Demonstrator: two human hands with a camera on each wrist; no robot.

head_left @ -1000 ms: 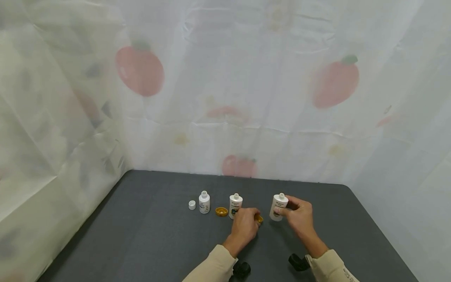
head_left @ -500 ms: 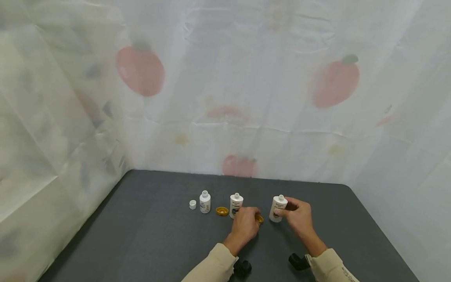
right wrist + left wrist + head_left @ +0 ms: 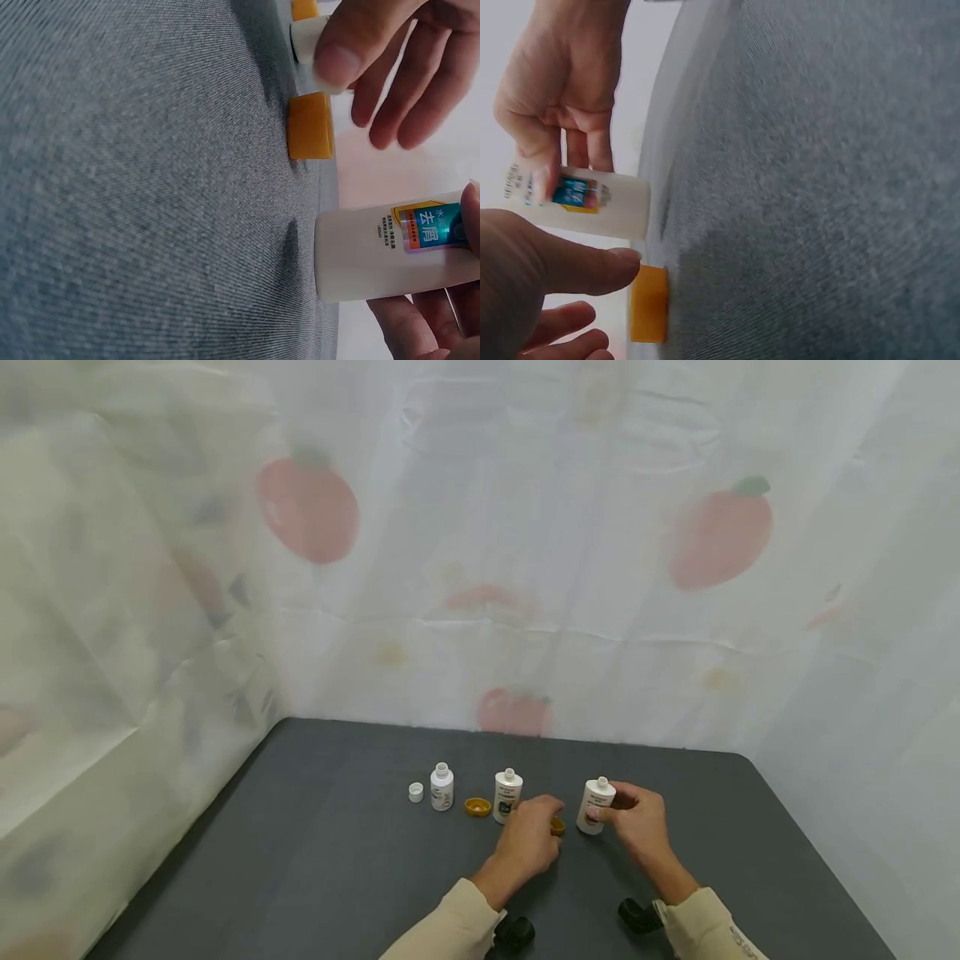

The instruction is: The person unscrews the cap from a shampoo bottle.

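My right hand (image 3: 624,815) grips a white uncapped bottle (image 3: 596,807) with a blue-and-orange label (image 3: 424,229), which stands on the dark grey table (image 3: 337,877). An orange cap (image 3: 557,826) sits on the table just left of this bottle. My left hand (image 3: 544,820) hovers over the cap with loosely curled fingers (image 3: 375,75); the thumb (image 3: 585,268) comes close, but nothing is held. In both wrist views the orange cap (image 3: 649,304) (image 3: 311,126) rests flat on the table, apart from the fingers.
Further left stand a second uncapped white bottle (image 3: 507,796), another orange cap (image 3: 477,807), a smaller white bottle (image 3: 442,787) and a white cap (image 3: 416,792). A sheer curtain with red fruit prints (image 3: 480,568) closes off the back and left.
The fingers of my left hand have lifted slightly off the orange cap. My right hand keeps its hold on the bottle. The view has shifted a little.
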